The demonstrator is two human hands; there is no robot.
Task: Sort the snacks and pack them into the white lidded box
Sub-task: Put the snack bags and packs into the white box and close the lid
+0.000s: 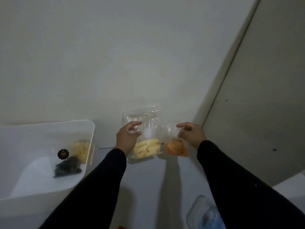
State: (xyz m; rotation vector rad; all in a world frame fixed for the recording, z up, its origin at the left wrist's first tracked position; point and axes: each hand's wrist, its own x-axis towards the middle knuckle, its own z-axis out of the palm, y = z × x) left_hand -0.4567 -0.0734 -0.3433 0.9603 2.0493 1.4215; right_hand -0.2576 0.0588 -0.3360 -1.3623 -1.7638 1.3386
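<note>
White box (49,187) sits off to the left of the left fingers, lid off, with a bag of dark snacks (66,166) and a yellow snack bag (81,150) inside. Left hand (126,138) pinches a clear zip bag of pale yellow sticks (146,148), which hangs below its curled fingers. Right hand (191,133) pinches the top of the smaller orange snack bag (176,148), just beside the first bag.

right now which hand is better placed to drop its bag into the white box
Left. The left hand holds the bag of yellow snacks on the side nearer the white box, which sits at far left. The right hand with the orange snack bag would have to cross over.
</note>
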